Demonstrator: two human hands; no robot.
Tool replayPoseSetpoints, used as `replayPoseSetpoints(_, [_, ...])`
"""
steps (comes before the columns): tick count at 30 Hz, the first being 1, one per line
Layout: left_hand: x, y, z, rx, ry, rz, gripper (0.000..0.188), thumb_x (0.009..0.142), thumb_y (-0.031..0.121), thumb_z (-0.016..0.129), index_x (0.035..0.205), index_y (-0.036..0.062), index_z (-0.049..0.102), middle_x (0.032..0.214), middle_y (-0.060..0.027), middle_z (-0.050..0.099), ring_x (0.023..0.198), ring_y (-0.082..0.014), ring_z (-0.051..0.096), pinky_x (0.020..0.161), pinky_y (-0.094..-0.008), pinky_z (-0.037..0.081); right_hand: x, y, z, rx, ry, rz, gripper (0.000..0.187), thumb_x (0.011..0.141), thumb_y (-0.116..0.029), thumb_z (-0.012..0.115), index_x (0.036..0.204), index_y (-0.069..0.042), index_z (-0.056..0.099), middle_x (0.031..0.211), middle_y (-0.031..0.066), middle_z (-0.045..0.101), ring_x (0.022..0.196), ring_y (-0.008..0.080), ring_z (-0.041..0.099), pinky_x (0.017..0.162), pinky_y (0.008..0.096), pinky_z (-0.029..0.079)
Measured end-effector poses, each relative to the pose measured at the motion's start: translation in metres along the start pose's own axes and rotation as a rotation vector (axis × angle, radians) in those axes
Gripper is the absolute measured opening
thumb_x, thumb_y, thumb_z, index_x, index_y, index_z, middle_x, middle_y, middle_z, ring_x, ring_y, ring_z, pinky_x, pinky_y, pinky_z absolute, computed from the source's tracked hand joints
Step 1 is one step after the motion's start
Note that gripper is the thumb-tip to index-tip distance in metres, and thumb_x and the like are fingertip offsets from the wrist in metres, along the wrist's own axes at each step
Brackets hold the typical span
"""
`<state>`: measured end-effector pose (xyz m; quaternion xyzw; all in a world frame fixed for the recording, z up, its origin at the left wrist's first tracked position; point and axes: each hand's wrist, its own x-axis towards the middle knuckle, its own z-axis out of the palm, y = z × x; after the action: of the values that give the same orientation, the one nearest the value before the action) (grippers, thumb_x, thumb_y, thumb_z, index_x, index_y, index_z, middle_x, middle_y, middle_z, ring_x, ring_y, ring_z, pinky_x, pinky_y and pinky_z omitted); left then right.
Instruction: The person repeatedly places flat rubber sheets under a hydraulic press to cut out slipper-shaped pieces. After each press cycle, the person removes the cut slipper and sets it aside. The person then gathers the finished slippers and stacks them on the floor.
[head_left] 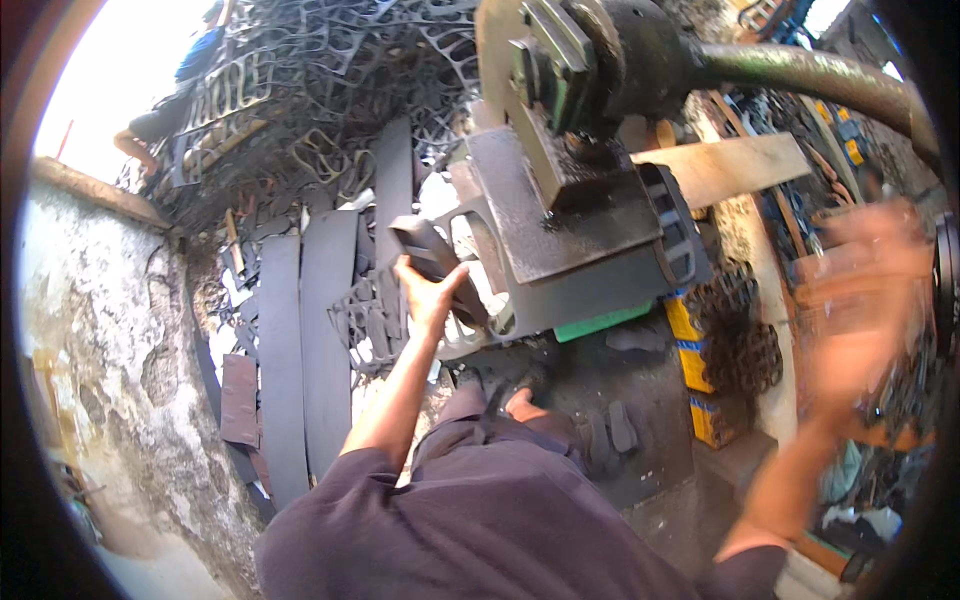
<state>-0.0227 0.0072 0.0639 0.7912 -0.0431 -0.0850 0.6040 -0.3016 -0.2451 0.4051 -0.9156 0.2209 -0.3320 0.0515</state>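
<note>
My left hand (432, 296) is closed round a thick, dark grey sole-shaped piece (424, 246), thumb on one side and fingers on the other. It holds the piece at the left end of a dark sheet with cut-out holes (530, 305), which lies under a heavy press head (565, 210). Whether the held piece is one block or a stack, I cannot tell. Off to the right, my right hand (862, 290) is raised away from the press and smeared by motion. Its fingers do not show clearly.
Long dark strips (282, 370) lie to the left beside a rough wall (130, 370). A tangle of cut-out scrap (340, 60) is heaped behind. A thick metal bar (800, 68) reaches right from the press. Yellow-and-blue boxes (692, 365) and loose soles (622, 427) are lower down.
</note>
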Motion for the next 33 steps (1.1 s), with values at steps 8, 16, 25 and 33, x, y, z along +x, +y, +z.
replayPoseSetpoints(8, [-0.102,0.123,0.085,-0.354,-0.459,-0.176,0.120,0.074,0.034,0.095,0.155,0.0010,0.013,0.143,-0.0222,0.041,0.134,-0.0328,0.044,0.110,-0.0431,0.043,-0.191,-0.062,0.240,0.238,-0.172,0.412,0.098,0.080,-0.033,0.085,0.155,0.001,0.032,0.149,0.0237,0.047,0.137,0.0404,0.048,0.114,0.0503,0.040])
replayPoseSetpoints(16, [-0.048,-0.002,0.062,0.188,-0.233,-0.228,0.061,0.088,0.009,0.076,0.140,0.0053,0.046,0.133,-0.0160,0.054,0.127,-0.0268,0.053,0.109,-0.0400,0.045,-0.137,0.210,0.239,0.020,-0.077,0.940,0.082,0.079,-0.035,0.079,0.142,0.006,0.045,0.133,0.0342,0.060,0.123,0.0467,0.060,0.100,0.0501,0.050])
replayPoseSetpoints(25, [-0.031,-0.018,0.101,0.181,-0.306,-0.210,0.029,0.102,0.005,0.059,0.130,0.0028,0.062,0.119,-0.0101,0.071,0.105,-0.0181,0.068,0.091,-0.0309,0.055,-0.084,0.316,0.289,0.549,-0.492,0.699,0.059,0.078,-0.045,0.086,0.114,-0.002,0.068,0.132,0.0262,0.060,0.132,0.0410,0.050,0.110,0.0490,0.042])
replayPoseSetpoints(33, [-0.011,-0.049,0.087,-0.070,-0.422,-0.493,0.040,0.095,0.013,0.073,0.132,0.0034,0.063,0.112,-0.0090,0.069,0.092,-0.0152,0.065,0.083,-0.0328,0.058,-0.140,0.214,0.232,0.448,-0.266,0.779,0.042,0.081,-0.032,0.084,0.103,0.001,0.067,0.120,0.0195,0.063,0.117,0.0331,0.059,0.098,0.0422,0.047])
